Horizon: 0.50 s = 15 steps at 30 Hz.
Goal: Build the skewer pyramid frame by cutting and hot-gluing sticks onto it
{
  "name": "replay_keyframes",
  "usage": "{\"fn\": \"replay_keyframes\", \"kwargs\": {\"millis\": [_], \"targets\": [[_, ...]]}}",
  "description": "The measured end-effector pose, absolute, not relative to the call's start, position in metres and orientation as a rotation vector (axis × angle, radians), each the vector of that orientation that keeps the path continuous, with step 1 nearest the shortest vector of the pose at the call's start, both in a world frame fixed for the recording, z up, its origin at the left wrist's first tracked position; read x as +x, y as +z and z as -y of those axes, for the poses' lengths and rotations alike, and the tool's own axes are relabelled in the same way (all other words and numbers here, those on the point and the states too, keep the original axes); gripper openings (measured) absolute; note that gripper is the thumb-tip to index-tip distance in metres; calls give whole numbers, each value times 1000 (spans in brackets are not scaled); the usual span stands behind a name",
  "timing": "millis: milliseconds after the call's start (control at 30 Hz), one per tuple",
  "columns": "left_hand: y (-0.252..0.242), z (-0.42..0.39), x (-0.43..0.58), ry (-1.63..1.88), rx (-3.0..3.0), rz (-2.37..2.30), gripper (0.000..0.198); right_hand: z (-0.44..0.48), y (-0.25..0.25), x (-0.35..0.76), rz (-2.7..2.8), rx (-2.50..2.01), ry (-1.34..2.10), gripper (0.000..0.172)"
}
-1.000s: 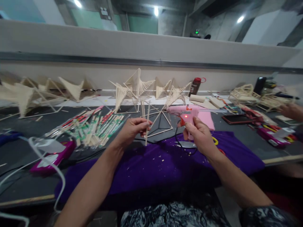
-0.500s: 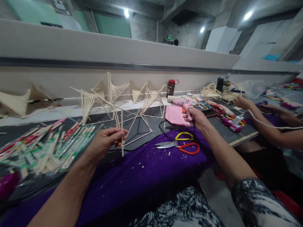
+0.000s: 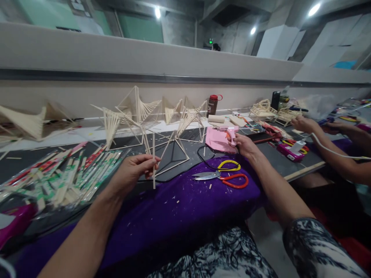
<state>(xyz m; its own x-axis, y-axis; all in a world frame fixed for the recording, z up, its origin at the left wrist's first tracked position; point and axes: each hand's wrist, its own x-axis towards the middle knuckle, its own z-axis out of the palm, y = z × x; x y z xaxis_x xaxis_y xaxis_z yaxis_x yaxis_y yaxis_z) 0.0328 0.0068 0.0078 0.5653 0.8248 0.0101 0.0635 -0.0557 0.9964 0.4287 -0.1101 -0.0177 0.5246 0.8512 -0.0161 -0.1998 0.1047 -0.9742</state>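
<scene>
At the front edge of the work table (image 3: 301, 168), the left hand (image 3: 131, 173) is closed in a pinch: thumb and fingertips grip the wooden sticks (image 3: 153, 162), which stand upright above the purple cloth (image 3: 179, 204) and just in front of the stick pyramid frame (image 3: 174, 148). How many sticks the pinch holds cannot be told. The right hand (image 3: 242, 143) reaches forward with the arm extended and is closed around the handle of the pink glue gun (image 3: 230, 133), which sits at the pink sheet (image 3: 216, 142) (whether it touches the sheet cannot be told). The scissors (image 3: 223, 177) lie flat on the purple cloth between the two hands, untouched. Wrapped chopstick packets (image 3: 66, 173) lie left of the left hand. A co-worker's hand (image 3: 301, 123) works well apart, at the right.
</scene>
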Motion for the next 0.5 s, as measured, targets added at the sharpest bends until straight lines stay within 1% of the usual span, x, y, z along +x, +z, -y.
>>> {"fn": "replay_keyframes", "kwargs": {"millis": [100, 233, 333, 400, 433, 500], "targets": [[6, -7, 33, 733, 1499, -778, 19, 108, -24, 431, 741, -1275, 842, 26], [6, -8, 33, 737, 1485, -769, 19, 100, -32, 434, 815, -1412, 793, 21], [6, -7, 34, 766, 1473, -749, 20, 96, -37, 437, 880, -1590, 719, 12], [7, -4, 35, 798, 1460, -734, 20, 96, -40, 442, 943, -1726, 631, 4], [7, -3, 35, 808, 1453, -728, 21, 97, -40, 445, 981, -1794, 569, 2], [8, -1, 36, 850, 1431, -705, 21, 99, -38, 451, 1082, -1910, 395, 10]]}}
